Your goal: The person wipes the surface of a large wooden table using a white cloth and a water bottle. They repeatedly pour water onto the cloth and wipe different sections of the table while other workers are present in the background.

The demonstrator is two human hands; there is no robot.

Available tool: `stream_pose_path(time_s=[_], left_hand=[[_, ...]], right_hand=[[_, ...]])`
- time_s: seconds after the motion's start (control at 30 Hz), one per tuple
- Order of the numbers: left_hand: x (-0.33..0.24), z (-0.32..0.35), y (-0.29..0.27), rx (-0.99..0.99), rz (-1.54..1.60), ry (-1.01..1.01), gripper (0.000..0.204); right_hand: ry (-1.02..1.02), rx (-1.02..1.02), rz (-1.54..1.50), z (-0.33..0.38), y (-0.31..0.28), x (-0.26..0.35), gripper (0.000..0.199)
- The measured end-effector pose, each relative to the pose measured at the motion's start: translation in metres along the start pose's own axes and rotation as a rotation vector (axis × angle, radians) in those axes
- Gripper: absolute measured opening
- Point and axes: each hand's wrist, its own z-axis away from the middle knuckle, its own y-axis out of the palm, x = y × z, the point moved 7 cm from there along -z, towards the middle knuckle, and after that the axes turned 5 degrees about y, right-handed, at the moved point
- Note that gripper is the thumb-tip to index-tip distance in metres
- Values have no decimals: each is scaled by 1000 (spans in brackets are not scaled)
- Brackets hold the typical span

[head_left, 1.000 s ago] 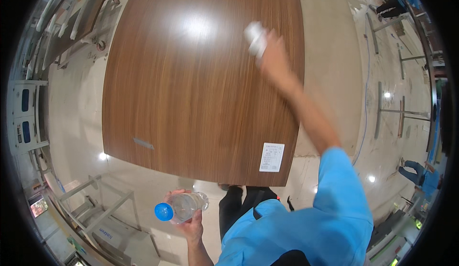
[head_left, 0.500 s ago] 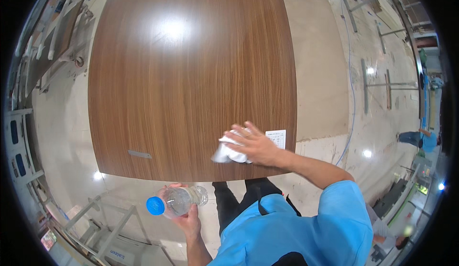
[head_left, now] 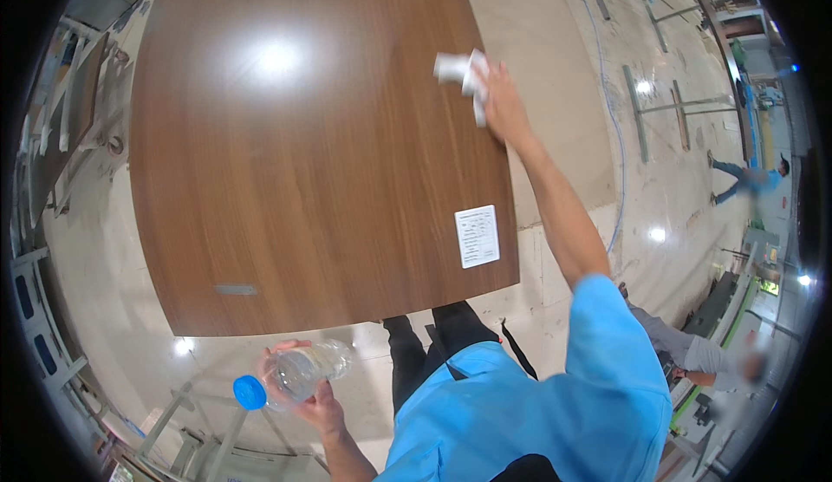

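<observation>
A large wood-grain panel (head_left: 329, 179) lies flat before me, with a bright light reflected at its far left. Out along its right edge, my right hand (head_left: 504, 105) presses a crumpled white cloth (head_left: 477, 83) against the surface; the cloth is smeared by motion. Off the near edge, at the lower left, my left hand (head_left: 316, 406) is wrapped round a clear plastic bottle (head_left: 316, 368) with a blue cap, held on its side. A white printed label (head_left: 477, 237) sits at the panel's near right corner. A small grey strip (head_left: 236, 289) lies near the left front.
A beige sheet (head_left: 546, 74) lies on the floor right of the panel, beside a blue cable (head_left: 617, 135). Metal frames (head_left: 641, 113) stand farther right. A person in blue (head_left: 754, 179) and one in grey (head_left: 685, 343) are on the right. A metal stand (head_left: 217, 439) is lower left.
My right hand has swept the cloth away from me, from near the label to the far right edge. The label now shows in full. My left hand still holds the bottle.
</observation>
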Motion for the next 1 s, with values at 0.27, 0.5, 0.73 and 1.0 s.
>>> stream_pose_path(time_s=[0.27,0.5,0.73,1.0], left_hand=[[6,2,1,5,37,52,98],[-16,-25,40,109,-8,130,94],[-22,-24,13,56,48,36,93],[39,24,-62,-140,48,-61,94]], right_hand=[[-132,20,-172,132,17,-27,60],[-104,-312,268,-88,24,41,49],[-831,255,-147,122,101,177,80],[-503,54,246,-21,125,220,55]])
